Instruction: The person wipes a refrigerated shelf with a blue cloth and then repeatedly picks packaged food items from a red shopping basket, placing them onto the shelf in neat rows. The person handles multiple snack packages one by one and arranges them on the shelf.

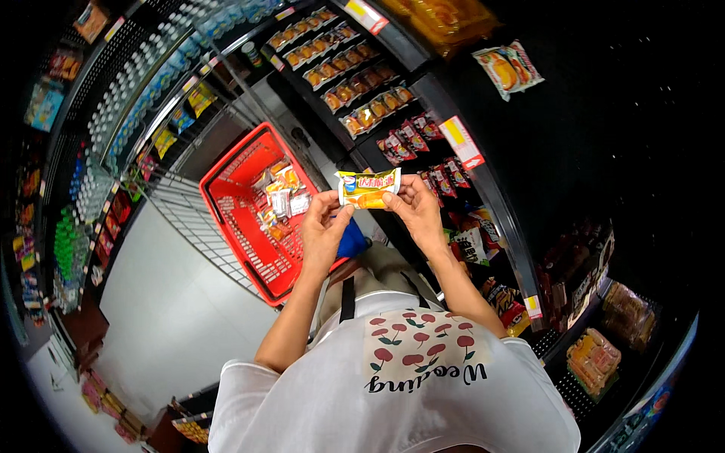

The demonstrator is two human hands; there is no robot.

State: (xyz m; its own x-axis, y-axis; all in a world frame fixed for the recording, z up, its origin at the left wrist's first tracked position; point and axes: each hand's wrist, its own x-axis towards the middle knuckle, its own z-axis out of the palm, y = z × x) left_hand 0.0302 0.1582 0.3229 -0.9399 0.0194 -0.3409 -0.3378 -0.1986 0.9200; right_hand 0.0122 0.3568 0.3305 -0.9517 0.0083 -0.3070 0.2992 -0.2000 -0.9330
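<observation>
A small yellow and white wrapped snack pack (368, 188) is held level between my two hands at chest height, its printed face up. My left hand (327, 226) pinches its left end with thumb and fingers. My right hand (415, 215) grips its right end, thumb on the lower edge. Just beyond, to the left, a red plastic basket (249, 260) rests in a metal shopping cart (174, 211) and holds several wrapped snack packs (285, 196).
Dark shelves to the right hold rows of wrapped pastries (375, 112), small red packets (404, 140) and a single pack (507, 69) higher up. Bottled drinks (106, 143) and snack bags line shelves at the left. The white floor (158, 302) shows beside the cart.
</observation>
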